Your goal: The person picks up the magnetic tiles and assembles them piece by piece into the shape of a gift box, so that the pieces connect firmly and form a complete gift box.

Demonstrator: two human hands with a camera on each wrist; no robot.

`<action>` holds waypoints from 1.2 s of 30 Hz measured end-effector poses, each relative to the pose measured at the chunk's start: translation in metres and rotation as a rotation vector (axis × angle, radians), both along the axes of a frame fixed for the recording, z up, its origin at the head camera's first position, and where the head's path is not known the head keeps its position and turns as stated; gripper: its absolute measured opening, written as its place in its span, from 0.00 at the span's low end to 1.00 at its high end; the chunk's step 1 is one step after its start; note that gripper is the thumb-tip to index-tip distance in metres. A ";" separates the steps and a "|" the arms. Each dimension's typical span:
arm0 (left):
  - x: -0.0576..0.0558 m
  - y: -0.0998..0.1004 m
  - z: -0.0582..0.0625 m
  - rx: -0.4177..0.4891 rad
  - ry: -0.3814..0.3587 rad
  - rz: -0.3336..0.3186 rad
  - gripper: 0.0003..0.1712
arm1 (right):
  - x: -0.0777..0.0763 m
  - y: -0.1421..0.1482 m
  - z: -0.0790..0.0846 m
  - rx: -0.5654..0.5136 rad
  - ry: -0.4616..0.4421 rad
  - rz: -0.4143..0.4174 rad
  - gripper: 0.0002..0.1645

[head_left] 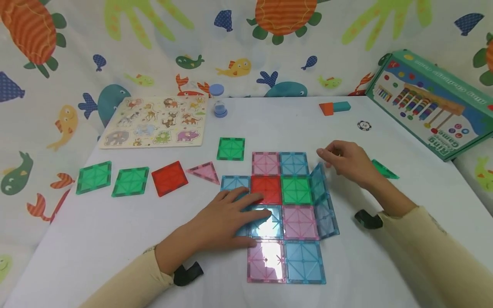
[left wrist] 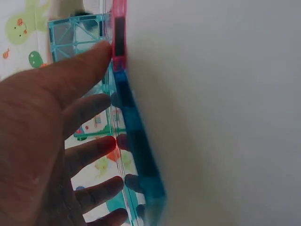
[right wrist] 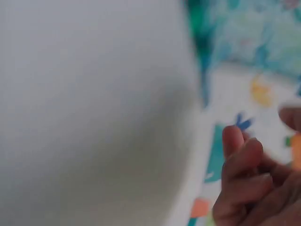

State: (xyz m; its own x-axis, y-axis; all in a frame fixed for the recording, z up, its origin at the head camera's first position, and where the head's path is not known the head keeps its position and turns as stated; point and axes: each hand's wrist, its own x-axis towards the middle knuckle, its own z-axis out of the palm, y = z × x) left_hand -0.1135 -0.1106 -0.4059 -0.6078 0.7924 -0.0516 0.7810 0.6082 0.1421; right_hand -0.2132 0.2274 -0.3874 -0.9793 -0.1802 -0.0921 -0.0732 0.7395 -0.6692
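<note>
Tiles (head_left: 296, 191) beneath spread left hand (head_left: 223, 218); empty right hand (head_left: 349, 162) curls loosely; raising far-right blue tile (head_left: 319, 183) seems underway, steadying probably next.

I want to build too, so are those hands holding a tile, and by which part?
Nothing is held. The left hand rests spread on the flat tiles. The right hand is near a tilted blue tile but grips nothing.

Looks like a children's play space, with a cartoon sea-animal cloth (head_left: 239, 42) behind the white table (head_left: 96, 239), an animal puzzle (head_left: 158, 122), colourful tiles (head_left: 296, 190) and a game box (head_left: 431, 102).
</note>
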 end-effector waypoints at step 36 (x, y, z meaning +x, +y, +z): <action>0.014 -0.015 -0.001 0.037 -0.061 0.084 0.41 | -0.080 -0.067 0.015 -0.089 -0.099 0.553 0.07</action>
